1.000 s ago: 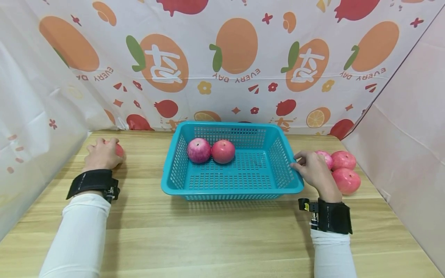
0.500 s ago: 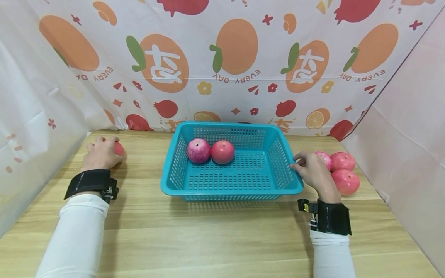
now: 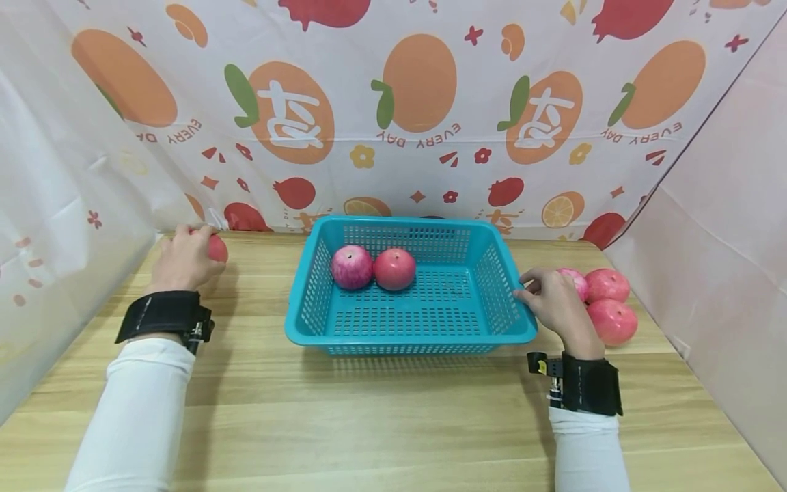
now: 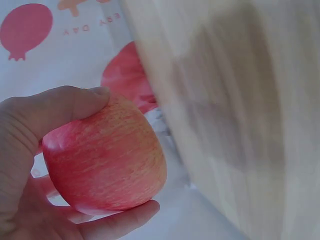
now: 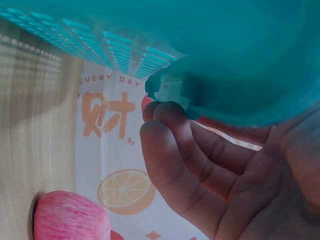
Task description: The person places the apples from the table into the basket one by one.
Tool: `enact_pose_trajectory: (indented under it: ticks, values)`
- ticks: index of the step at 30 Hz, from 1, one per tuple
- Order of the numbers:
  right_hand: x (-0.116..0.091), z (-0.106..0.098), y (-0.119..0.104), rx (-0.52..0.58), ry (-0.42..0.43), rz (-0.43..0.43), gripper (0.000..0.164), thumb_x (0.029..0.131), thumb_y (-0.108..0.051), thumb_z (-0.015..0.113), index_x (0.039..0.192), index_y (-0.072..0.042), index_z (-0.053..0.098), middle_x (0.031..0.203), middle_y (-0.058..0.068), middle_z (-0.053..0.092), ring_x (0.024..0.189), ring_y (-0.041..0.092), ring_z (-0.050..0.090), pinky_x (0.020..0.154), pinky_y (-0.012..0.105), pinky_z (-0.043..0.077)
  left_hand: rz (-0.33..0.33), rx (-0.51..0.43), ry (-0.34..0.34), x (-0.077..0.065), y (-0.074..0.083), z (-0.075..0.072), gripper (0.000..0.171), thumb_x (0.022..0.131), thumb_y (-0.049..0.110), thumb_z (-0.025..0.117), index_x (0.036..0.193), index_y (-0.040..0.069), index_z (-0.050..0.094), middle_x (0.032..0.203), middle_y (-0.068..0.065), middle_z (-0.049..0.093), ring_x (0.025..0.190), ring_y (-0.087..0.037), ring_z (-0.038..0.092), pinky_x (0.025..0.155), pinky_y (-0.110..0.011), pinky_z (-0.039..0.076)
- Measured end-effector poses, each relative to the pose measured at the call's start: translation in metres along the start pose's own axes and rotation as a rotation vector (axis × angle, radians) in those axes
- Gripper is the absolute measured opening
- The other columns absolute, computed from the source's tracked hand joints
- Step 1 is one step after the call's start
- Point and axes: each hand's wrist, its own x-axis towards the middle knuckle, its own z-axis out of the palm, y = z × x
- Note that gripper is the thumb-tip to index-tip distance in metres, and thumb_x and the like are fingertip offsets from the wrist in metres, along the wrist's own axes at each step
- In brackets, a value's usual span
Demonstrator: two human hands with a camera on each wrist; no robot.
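Note:
My left hand [image 3: 184, 260] grips a red apple [image 4: 107, 157] at the table's far left corner. In the left wrist view the thumb lies over its top and the fingers curl beneath it. A turquoise plastic basket [image 3: 406, 339] stands mid-table. Inside it, towards the left, a purplish-red apple [image 3: 352, 267] sits against a lighter red apple [image 3: 395, 269]. My right hand [image 3: 556, 301] holds the basket's right rim, with bent fingers [image 5: 170, 160] tucked under the edge in the right wrist view.
Right of my right hand, a pink apple [image 3: 576, 281], partly hidden by that hand, and two red apples, one behind [image 3: 607, 284] and one in front [image 3: 613, 320], sit close together. A fruit-patterned white curtain [image 3: 479, 82] hangs behind the wooden table [image 3: 381, 424].
My left hand has moved slightly away from me and to the right with the apple. My right hand, the basket and the other apples stay where they were.

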Motion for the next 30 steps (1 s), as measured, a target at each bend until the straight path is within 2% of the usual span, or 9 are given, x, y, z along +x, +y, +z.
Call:
enact_pose_trajectory:
  ticks: [2, 5, 12, 18, 30]
  values:
    - [0.000, 0.000, 0.000, 0.001, 0.001, 0.000, 0.026, 0.084, -0.009, 0.061, 0.104, 0.008, 0.057, 0.084, 0.022, 0.063, 0.067, 0.024, 0.060, 0.062, 0.044, 0.056, 0.028, 0.013, 0.014, 0.002, 0.004, -0.002, 0.058, 0.070, 0.011, 0.067, 0.119, -0.007, 0.041, 0.113, -0.039, 0.032, 0.098, -0.057, 0.028, 0.083, -0.069, 0.028]
    - [0.000, 0.001, 0.000, 0.000, -0.001, 0.001, 0.026, 0.084, -0.009, 0.061, 0.104, 0.008, 0.057, 0.084, 0.022, 0.063, 0.067, 0.024, 0.060, 0.062, 0.044, 0.056, 0.042, 0.018, 0.028, 0.004, 0.009, -0.004, 0.059, 0.069, 0.011, 0.069, 0.118, -0.006, 0.041, 0.111, -0.039, 0.033, 0.095, -0.056, 0.029, 0.083, -0.068, 0.028]
    - [0.000, 0.000, 0.000, 0.000, -0.006, 0.005, 0.027, 0.084, -0.009, 0.061, 0.105, 0.008, 0.057, 0.085, 0.022, 0.063, 0.068, 0.024, 0.060, 0.063, 0.044, 0.056, 0.054, 0.021, 0.033, 0.007, 0.017, -0.011, 0.059, 0.069, 0.013, 0.070, 0.119, -0.003, 0.044, 0.113, -0.040, 0.034, 0.088, -0.060, 0.031, 0.071, -0.069, 0.036]
    - [-0.001, -0.001, 0.000, 0.000, -0.007, 0.009, 0.027, 0.084, -0.009, 0.061, 0.105, 0.008, 0.057, 0.087, 0.023, 0.063, 0.071, 0.026, 0.060, 0.064, 0.045, 0.055, 0.078, 0.010, 0.041, 0.009, 0.026, -0.017, 0.058, 0.068, 0.013, 0.070, 0.120, 0.000, 0.047, 0.113, -0.036, 0.036, 0.087, -0.056, 0.034, 0.069, -0.068, 0.039]
    - [-0.001, -0.002, -0.001, 0.006, -0.009, 0.006, 0.027, 0.084, -0.009, 0.061, 0.105, 0.008, 0.057, 0.086, 0.023, 0.063, 0.070, 0.026, 0.060, 0.064, 0.045, 0.055, 0.112, -0.013, 0.053, 0.009, 0.043, -0.026, 0.059, 0.070, 0.016, 0.069, 0.121, 0.000, 0.047, 0.112, -0.033, 0.037, 0.088, -0.053, 0.035, 0.066, -0.065, 0.043]
